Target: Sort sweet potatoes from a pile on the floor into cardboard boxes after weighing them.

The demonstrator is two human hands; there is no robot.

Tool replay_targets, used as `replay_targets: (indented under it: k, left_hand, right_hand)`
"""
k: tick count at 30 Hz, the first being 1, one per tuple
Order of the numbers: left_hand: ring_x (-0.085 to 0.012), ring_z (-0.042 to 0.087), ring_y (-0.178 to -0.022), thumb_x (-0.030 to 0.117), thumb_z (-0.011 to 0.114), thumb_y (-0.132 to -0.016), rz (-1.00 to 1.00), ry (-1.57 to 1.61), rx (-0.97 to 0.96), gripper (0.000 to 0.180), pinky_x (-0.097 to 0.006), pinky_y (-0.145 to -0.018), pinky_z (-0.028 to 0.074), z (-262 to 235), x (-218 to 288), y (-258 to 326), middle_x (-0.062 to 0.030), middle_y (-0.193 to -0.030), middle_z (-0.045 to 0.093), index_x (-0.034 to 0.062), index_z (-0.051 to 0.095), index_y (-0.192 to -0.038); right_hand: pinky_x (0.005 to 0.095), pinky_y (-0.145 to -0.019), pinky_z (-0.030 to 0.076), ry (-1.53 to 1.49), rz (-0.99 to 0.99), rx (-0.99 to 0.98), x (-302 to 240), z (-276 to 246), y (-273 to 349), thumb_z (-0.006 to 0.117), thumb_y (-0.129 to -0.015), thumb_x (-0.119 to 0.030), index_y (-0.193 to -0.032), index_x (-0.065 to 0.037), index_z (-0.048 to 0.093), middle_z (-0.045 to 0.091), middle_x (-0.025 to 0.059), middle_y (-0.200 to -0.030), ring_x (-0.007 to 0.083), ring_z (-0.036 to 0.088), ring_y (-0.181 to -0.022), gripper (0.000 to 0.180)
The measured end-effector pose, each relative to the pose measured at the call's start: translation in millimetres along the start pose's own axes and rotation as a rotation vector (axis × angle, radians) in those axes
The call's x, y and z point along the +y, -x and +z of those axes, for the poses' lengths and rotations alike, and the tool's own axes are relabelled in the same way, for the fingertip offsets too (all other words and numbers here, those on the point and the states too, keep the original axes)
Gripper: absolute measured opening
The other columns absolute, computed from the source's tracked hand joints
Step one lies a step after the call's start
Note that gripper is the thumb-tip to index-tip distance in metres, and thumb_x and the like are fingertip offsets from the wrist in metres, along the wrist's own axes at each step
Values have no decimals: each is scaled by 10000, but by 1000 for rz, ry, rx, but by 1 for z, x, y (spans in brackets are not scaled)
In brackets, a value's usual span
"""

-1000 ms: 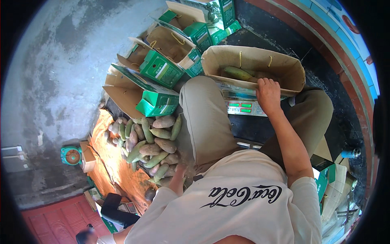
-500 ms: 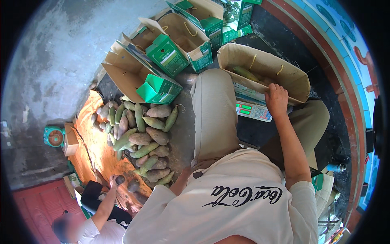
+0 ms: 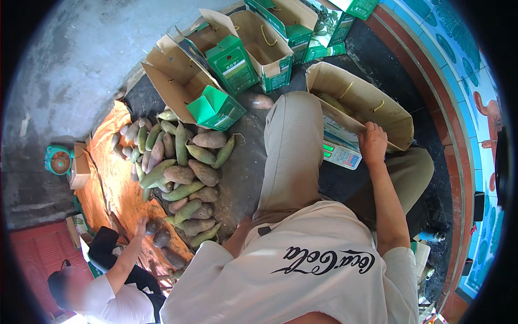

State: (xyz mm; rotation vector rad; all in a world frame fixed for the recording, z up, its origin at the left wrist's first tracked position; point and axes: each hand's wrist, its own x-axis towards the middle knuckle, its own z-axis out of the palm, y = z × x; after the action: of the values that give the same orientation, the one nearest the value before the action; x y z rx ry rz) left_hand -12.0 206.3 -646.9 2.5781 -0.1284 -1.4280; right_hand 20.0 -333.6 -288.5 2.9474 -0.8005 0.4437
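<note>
Right hand (image 3: pixel 372 143) grips the near rim of an open cardboard box (image 3: pixel 377 97).
Scale (image 3: pixel 341 154) just beside; left hand hidden behind the knee.

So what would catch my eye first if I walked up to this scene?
Probably the heap of green and purplish mangoes on the orange sheet at left, where another person's hand reaches in. Next, the open cardboard box at upper right, sitting on a weighing scale, with the right hand gripping its rim. Empty green-and-brown cartons crowd the top.
</note>
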Motion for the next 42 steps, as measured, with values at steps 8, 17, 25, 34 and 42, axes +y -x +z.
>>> replay_targets:
  k: [8,17,25,34,42]
  left_hand:
    - [-326,584,-1069,185,681,-721,94,-213,-72,415,-423,-879,491,-72,60,39,-147,-1148,608,114,607,-1124]
    - [-293,601,-1052,211,682,-720,55,-222,-61,396,-426,-851,500,-75,34,5,-152,-1111,625,71,610,-1084]
    - [-307,632,-977,537,644,-724,-69,-295,-96,592,-412,-816,497,-237,129,91,-163,-1019,657,15,640,-1002]
    - [-417,591,-826,286,709,-740,441,1,1022,435,-460,-739,461,-378,240,219,-252,-850,609,-46,544,-967]
    - [-366,569,-915,193,715,-724,950,-203,1048,437,-419,-749,464,-419,385,270,-173,-998,580,20,530,-1081]
  right_hand:
    - [409,-709,414,31,25,-13,7,-2,3,675,-697,-146,-873,-81,488,549,99,-840,292,546,-829,264]
    - [407,-700,410,-29,2,50,-2,-3,-1,669,-675,-117,-849,-83,489,548,93,-820,284,549,-824,253]
    - [395,-707,408,-65,34,77,-2,-3,0,664,-651,-99,-839,-91,494,543,80,-818,268,545,-808,253]
    - [374,-700,398,-102,69,126,-2,0,-1,603,-686,-76,-787,-94,516,540,66,-766,250,543,-782,134]
    - [378,-703,398,-120,79,152,-3,2,0,581,-685,-76,-775,-98,530,544,65,-752,245,547,-770,106]
